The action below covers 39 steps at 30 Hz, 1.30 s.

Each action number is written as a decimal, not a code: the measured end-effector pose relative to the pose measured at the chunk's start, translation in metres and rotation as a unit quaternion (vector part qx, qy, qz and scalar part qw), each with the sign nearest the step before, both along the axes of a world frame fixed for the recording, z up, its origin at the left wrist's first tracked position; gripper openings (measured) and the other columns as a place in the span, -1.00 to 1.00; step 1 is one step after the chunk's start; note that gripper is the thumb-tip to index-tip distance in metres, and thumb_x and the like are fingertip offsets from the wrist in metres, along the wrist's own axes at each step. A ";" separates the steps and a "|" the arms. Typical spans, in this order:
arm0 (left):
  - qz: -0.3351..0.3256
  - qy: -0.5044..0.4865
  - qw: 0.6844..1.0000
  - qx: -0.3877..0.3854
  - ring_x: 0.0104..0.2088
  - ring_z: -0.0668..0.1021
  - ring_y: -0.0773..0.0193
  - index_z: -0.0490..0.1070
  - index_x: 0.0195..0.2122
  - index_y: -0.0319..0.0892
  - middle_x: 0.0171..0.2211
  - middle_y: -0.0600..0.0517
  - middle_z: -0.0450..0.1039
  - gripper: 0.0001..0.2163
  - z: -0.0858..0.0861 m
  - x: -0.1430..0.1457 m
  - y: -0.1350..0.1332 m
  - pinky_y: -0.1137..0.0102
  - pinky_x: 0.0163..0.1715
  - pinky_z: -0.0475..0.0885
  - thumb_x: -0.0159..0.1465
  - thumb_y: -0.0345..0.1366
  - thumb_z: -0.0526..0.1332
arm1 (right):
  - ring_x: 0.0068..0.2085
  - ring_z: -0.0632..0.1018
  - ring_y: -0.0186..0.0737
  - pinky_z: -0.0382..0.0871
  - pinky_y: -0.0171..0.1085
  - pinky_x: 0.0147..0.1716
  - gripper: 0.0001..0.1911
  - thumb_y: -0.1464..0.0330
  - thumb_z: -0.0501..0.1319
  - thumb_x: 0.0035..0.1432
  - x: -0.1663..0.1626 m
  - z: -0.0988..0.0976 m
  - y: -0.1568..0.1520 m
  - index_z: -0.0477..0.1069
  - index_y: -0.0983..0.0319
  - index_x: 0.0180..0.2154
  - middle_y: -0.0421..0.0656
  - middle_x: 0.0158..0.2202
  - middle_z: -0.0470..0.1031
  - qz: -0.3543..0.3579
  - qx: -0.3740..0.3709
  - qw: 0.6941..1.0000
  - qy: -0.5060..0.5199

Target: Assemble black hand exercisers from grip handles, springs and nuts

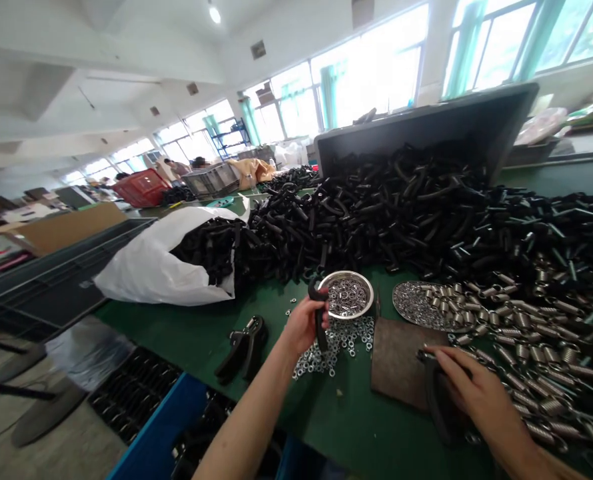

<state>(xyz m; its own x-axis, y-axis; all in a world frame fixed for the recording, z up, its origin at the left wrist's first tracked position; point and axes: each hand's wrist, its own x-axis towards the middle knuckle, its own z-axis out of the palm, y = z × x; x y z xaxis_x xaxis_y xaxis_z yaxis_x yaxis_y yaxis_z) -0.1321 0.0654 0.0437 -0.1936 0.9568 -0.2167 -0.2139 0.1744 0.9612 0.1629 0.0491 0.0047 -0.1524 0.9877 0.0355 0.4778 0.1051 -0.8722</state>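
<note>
My left hand (301,327) is closed round a black hook-ended part (320,327), held upright beside a round metal bowl (370,300) of small metal rings. Loose nuts (349,337) lie on the green table beneath it. On the right, my right hand (476,393) grips a curved black handle (439,400) by its upper end, with thumb and fingers pinched near its tip. This handle overlaps the right edge of a flat brown metal plate (399,360). An assembled black clamp-like piece (244,347) rests on the table to the left.
Metal springs (526,327) spread across the right side, next to an oval dish (409,303) of tiny parts. Black handles (376,213) pile up behind, spilling from a grey bin (506,123). A white sack (146,267) and a blue crate (151,427) stand left.
</note>
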 end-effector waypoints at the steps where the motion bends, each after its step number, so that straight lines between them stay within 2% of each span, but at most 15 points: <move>1: -0.045 -0.077 0.996 0.010 -0.62 0.30 0.52 0.25 -0.09 -0.17 -0.53 0.15 0.23 -0.70 -0.001 0.017 -0.018 0.62 -0.68 0.18 0.14 -0.32 0.20 | -0.64 0.46 -0.27 0.27 -0.36 -0.73 -0.61 0.13 0.04 0.18 -0.005 0.008 -0.005 0.49 0.23 -0.18 -0.21 -0.53 0.54 -0.017 0.007 1.000 0.018; 3: -0.106 -0.161 0.981 0.004 -0.69 0.17 0.57 0.24 -0.11 -0.15 -0.61 0.22 0.12 -0.63 -0.001 0.051 -0.049 0.64 -0.74 0.02 0.07 -0.33 0.28 | -0.47 0.53 -0.25 0.37 -0.37 -0.56 -0.65 0.15 0.07 0.18 -0.014 0.025 -0.018 0.50 0.21 -0.22 -0.18 -0.37 0.57 -0.045 0.045 0.997 0.036; 6: -0.146 -0.186 0.971 -0.026 -0.74 0.07 0.59 0.20 -0.14 -0.13 -0.64 0.27 0.09 -0.53 0.006 0.091 -0.077 0.61 -0.77 -0.06 -0.05 -0.31 0.38 | -0.28 0.55 -0.22 0.41 -0.36 -0.32 -0.70 0.20 0.06 0.20 -0.027 0.045 -0.036 0.50 0.20 -0.29 -0.16 -0.29 0.56 -0.046 0.123 0.990 0.048; 10: -0.152 -0.161 0.973 -0.062 -0.71 0.11 0.58 0.18 -0.16 -0.12 -0.60 0.26 0.12 -0.47 0.018 0.118 -0.087 0.62 -0.76 -0.06 -0.12 -0.27 0.42 | -0.34 0.54 -0.27 0.38 -0.37 -0.36 -0.77 0.30 0.07 0.22 -0.033 0.059 -0.050 0.47 0.20 -0.31 -0.16 -0.37 0.54 -0.012 0.235 0.971 0.028; 13: -0.135 -0.093 0.984 -0.068 -0.63 0.19 0.57 0.19 -0.19 -0.13 -0.53 0.22 0.19 -0.47 0.026 0.124 -0.089 0.63 -0.70 0.04 -0.14 -0.30 0.43 | -0.44 0.51 -0.32 0.34 -0.39 -0.44 -0.82 0.36 0.08 0.21 -0.032 0.059 -0.055 0.45 0.21 -0.34 -0.20 -0.47 0.49 0.006 0.294 0.956 -0.001; 17: -0.158 -0.016 0.985 -0.063 -0.56 0.26 0.55 0.22 -0.21 -0.16 -0.45 0.17 0.26 -0.50 0.029 0.123 -0.089 0.63 -0.64 0.13 -0.13 -0.30 0.43 | -0.45 0.50 -0.33 0.33 -0.39 -0.46 -0.82 0.39 0.06 0.22 -0.029 0.058 -0.055 0.42 0.21 -0.35 -0.21 -0.49 0.47 0.030 0.313 0.949 -0.023; 20: -0.180 -0.042 0.978 -0.101 -0.64 0.20 0.55 0.21 -0.12 -0.14 -0.52 0.20 0.20 -0.50 0.024 0.118 -0.087 0.63 -0.73 0.02 -0.05 -0.21 0.38 | -0.34 0.53 -0.31 0.36 -0.37 -0.38 -0.81 0.38 0.02 0.25 -0.023 0.059 -0.048 0.40 0.20 -0.24 -0.17 -0.37 0.50 0.100 0.285 0.953 -0.030; 23: -0.174 -0.117 0.973 -0.093 -0.67 0.18 0.55 0.21 -0.07 -0.16 -0.55 0.20 0.19 -0.49 0.015 0.114 -0.084 0.63 -0.77 -0.02 -0.02 -0.19 0.35 | -0.25 0.52 -0.27 0.38 -0.32 -0.29 -0.78 0.37 0.05 0.23 -0.016 0.056 -0.043 0.33 0.19 -0.09 -0.13 -0.25 0.49 0.175 0.289 0.941 -0.029; 26: -0.155 -0.127 0.977 -0.079 -0.68 0.18 0.54 0.19 -0.02 -0.17 -0.56 0.20 0.19 -0.47 0.009 0.112 -0.082 0.62 -0.76 0.01 0.01 -0.19 0.33 | -0.32 0.50 -0.25 0.36 -0.30 -0.33 -0.83 0.36 0.10 0.19 -0.011 0.045 -0.044 0.33 0.18 -0.16 -0.14 -0.34 0.47 0.143 0.320 0.936 -0.028; 28: -0.130 -0.059 0.988 -0.053 -0.65 0.27 0.51 0.18 0.03 -0.13 -0.50 0.16 0.28 -0.43 0.007 0.112 -0.081 0.60 -0.72 0.13 0.01 -0.22 0.34 | -0.37 0.50 -0.27 0.35 -0.30 -0.36 -0.84 0.32 0.05 0.23 -0.011 0.037 -0.046 0.32 0.18 -0.18 -0.16 -0.39 0.46 0.097 0.243 0.965 -0.017; 30: -0.099 0.033 0.994 0.006 -0.50 0.42 0.41 0.15 0.10 -0.09 -0.36 0.09 0.38 -0.36 0.007 0.112 -0.081 0.53 -0.55 0.33 -0.01 -0.27 0.36 | -0.44 0.48 -0.29 0.33 -0.32 -0.43 -0.71 0.22 -0.08 0.29 -0.012 0.033 -0.044 0.31 0.20 -0.15 -0.19 -0.46 0.44 0.090 0.073 0.993 0.011; 32: -0.087 0.106 0.988 0.065 -0.28 0.49 0.26 0.08 0.16 -0.06 -0.20 0.02 0.41 -0.26 0.007 0.111 -0.081 0.40 -0.29 0.42 -0.03 -0.31 0.37 | -0.48 0.44 -0.30 0.30 -0.35 -0.52 -0.57 0.11 -0.18 0.29 -0.014 0.033 -0.038 0.31 0.23 -0.16 -0.21 -0.51 0.39 0.132 -0.093 0.986 0.050; 33: -0.092 0.130 0.984 0.083 -0.21 0.49 0.21 0.04 0.19 -0.05 -0.14 0.00 0.41 -0.22 0.007 0.111 -0.081 0.34 -0.19 0.42 -0.04 -0.31 0.37 | -0.48 0.43 -0.30 0.28 -0.36 -0.56 -0.53 0.06 -0.17 0.27 -0.016 0.035 -0.034 0.32 0.24 -0.19 -0.22 -0.52 0.37 0.160 -0.144 0.975 0.063; 35: -0.113 0.161 0.976 0.090 -0.14 0.48 0.16 -0.02 0.22 -0.04 -0.09 -0.01 0.40 -0.20 0.006 0.112 -0.083 0.28 -0.10 0.39 -0.02 -0.31 0.36 | -0.46 0.40 -0.31 0.26 -0.37 -0.59 -0.53 0.01 -0.09 0.21 -0.021 0.039 -0.028 0.34 0.25 -0.26 -0.21 -0.48 0.35 0.195 -0.175 0.963 0.064; 39: -0.120 0.173 0.974 0.083 -0.10 0.48 0.17 -0.01 0.20 -0.04 -0.04 -0.01 0.37 -0.27 -0.001 0.115 -0.088 0.28 -0.07 0.39 0.03 -0.29 0.33 | -0.42 0.40 -0.29 0.22 -0.33 -0.47 -0.69 0.13 -0.01 0.21 -0.032 0.046 -0.027 0.28 0.22 -0.38 -0.21 -0.46 0.36 0.156 -0.073 0.985 0.000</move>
